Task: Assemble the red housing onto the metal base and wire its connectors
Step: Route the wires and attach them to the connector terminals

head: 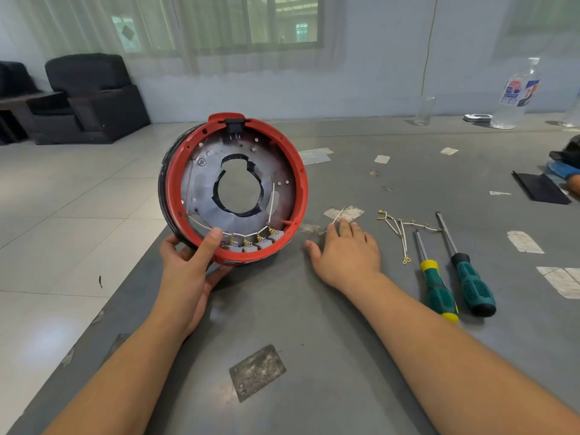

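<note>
Landmark: the red housing (236, 191), stood on edge near the table's (314, 309) left edge with its open side tilted toward the camera.
Metal base: the metal base (204, 183) already sits inside the housing's ring, its large central hole facing the viewer, so the fitting step looks done and wiring is what remains.
Left hand: the left hand (188, 268) grasps the housing's lower rim, thumb hooked over the red edge and fingers cupped beneath. This hold props the housing upright and presents the terminals for work.
Connectors: a row of grey connector blocks (251, 244) with brass tabs lines the inside of the housing's bottom rim, just right of the thumb. A thin white wire (238, 234) already runs along them and up both sides of the base.
Right hand: the right hand (345, 249) lies on the table just right of the housing, fingers extended and relaxed, their tips on a loose white lead (337, 217). It appears to be reaching to gather that lead, though no pinch is visible yet.
Spare leads: a bundle of white leads with brass terminals (401, 230) lies further right of the housing, within easy reach.
Tools: two green-handled screwdrivers (455, 271) lie side by side beyond the bundle, handles toward the person, ready to grab.
Judgement: the loose lead probably goes to one of the brass tabs next.
</note>
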The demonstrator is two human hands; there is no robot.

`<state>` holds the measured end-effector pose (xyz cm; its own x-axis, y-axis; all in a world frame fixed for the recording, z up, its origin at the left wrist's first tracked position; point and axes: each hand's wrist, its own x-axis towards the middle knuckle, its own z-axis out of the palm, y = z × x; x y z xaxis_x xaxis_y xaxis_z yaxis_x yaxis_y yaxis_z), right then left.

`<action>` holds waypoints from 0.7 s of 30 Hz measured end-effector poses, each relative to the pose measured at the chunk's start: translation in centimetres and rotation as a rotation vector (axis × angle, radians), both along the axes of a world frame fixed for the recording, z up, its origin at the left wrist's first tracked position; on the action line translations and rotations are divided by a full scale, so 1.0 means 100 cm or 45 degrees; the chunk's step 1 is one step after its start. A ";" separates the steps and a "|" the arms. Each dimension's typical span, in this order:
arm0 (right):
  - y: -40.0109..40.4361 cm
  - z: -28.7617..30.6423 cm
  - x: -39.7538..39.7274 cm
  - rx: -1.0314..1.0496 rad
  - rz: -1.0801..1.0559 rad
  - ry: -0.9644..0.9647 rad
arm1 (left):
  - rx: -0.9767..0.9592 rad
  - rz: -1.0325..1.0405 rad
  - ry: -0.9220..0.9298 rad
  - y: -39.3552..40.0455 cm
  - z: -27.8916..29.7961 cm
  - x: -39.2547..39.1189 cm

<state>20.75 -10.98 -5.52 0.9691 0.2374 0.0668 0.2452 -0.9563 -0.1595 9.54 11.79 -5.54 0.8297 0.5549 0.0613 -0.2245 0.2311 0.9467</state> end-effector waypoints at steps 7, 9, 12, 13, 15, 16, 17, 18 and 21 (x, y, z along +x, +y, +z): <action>-0.024 0.016 0.017 -0.028 -0.218 0.026 | 0.043 0.003 0.010 -0.001 -0.001 0.000; -0.030 0.013 0.019 -0.053 -0.291 0.159 | 0.048 0.004 0.013 -0.002 0.000 -0.001; -0.027 0.009 0.018 -0.031 -0.293 0.178 | 0.048 0.006 0.009 -0.003 0.001 -0.002; -0.025 0.008 0.017 -0.025 -0.282 0.154 | 0.046 0.005 0.011 -0.004 0.002 -0.002; -0.020 0.008 0.014 -0.027 -0.263 0.112 | 0.041 0.004 0.016 -0.004 0.003 -0.003; -0.018 0.008 0.012 -0.035 -0.255 0.096 | 0.040 0.003 0.018 -0.005 0.003 -0.003; -0.017 0.008 0.011 -0.050 -0.245 0.081 | 0.043 0.001 0.017 -0.005 0.004 -0.003; -0.016 0.008 0.009 -0.071 -0.231 0.064 | 0.046 -0.001 0.014 -0.006 0.005 -0.003; -0.014 0.012 0.005 -0.113 -0.164 -0.029 | 0.054 0.003 0.003 -0.008 0.005 -0.005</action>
<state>21.21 -12.42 -4.35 0.9904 0.1170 0.0731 0.1221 -0.9901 -0.0690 9.08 11.01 -4.99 0.8287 0.5536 0.0829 -0.2229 0.1905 0.9560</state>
